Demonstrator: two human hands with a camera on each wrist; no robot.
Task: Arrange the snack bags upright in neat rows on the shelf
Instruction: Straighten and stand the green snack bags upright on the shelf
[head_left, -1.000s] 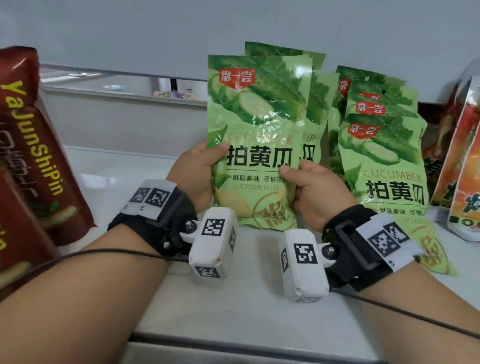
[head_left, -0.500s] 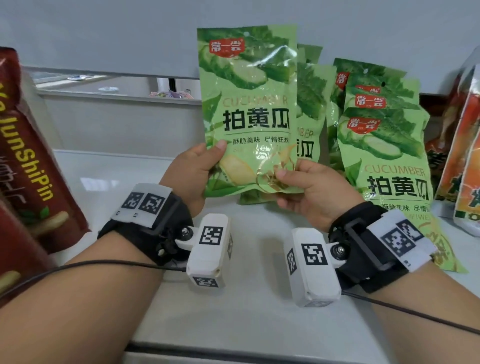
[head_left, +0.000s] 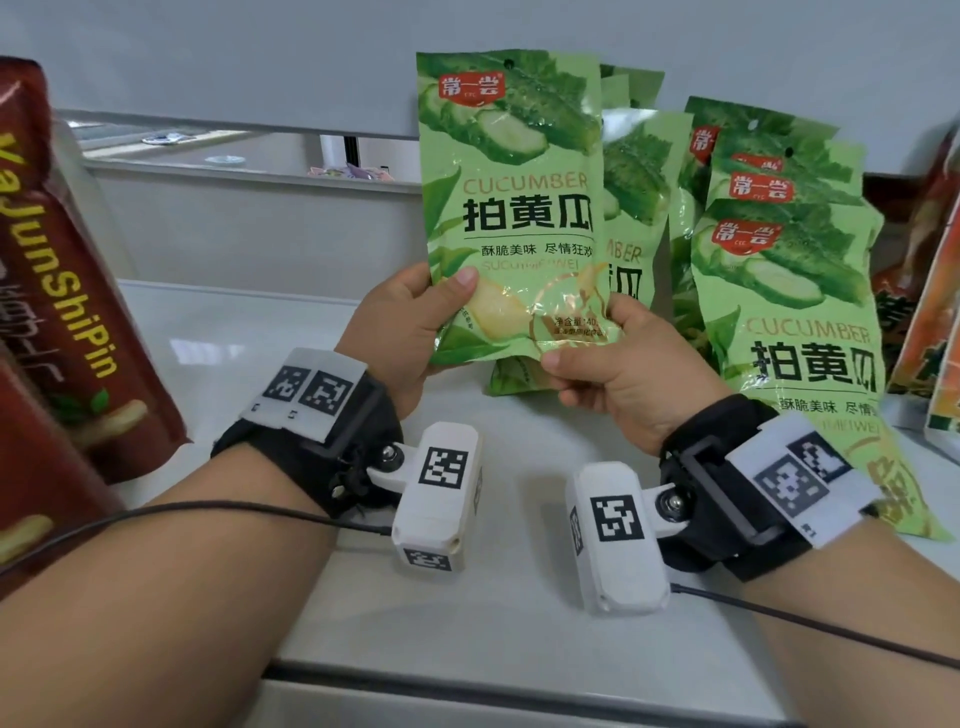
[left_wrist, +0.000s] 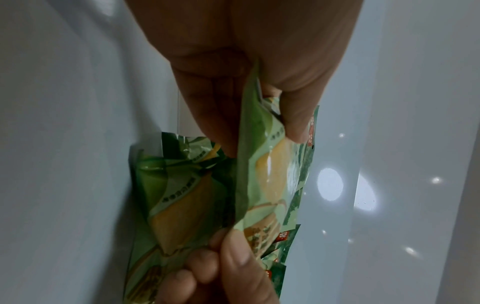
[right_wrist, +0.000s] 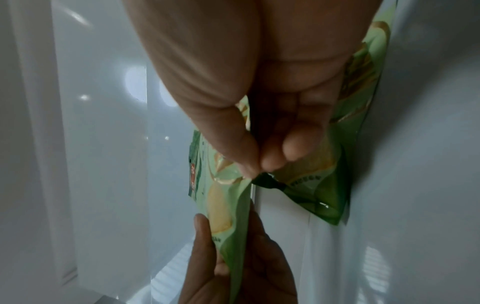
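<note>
Whereas 1 s earlier it sat lower among the row, the cucumber bag (head_left: 511, 208) now rises upright, bottom corners pinched by left hand (head_left: 400, 332) and right hand (head_left: 631, 374), above the shelf (head_left: 260, 332), ready for placing.

I note the held cucumber snack bag (head_left: 511, 208) is light green, printed with dark green cucumber slices, a red logo patch with white characters, tan "CUCUMBER" lettering and bold black characters; a pale yellow crisp shows near its bottom edge. The standing green bags (head_left: 789, 270) toward the shelf's right side carry the same print. At the left edge I see dark red bags (head_left: 67, 291) with yellow lettering. Orange-red bags (head_left: 935, 312) sit at the right edge. The shelf (head_left: 467, 623) reads glossy white. The wrist straps (head_left: 358, 441) are black with black-and-white square-patterned tags.
</note>
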